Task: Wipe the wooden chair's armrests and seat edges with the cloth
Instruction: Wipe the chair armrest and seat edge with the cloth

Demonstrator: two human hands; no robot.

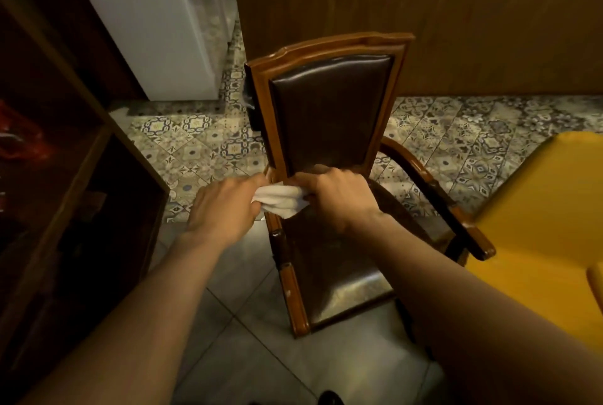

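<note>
Chair (pixel 329 104) centre; shelf unit (pixel 58 159) left; cloth (pixel 280 200) between hands above seat.

White cloth (pixel 281 201), brown wooden chair (pixel 329 45), patterned floor tiles (pixel 202 140)

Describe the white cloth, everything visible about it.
The white cloth is a small, soft-looking fabric piece, bunched and creased rather than spread flat. Both hands hold it: the left hand grips its left end, the right hand its right end, so only the middle shows. It sits at the back left corner of the wooden chair, where backrest meets seat. Whether it touches the wood is unclear.
</note>
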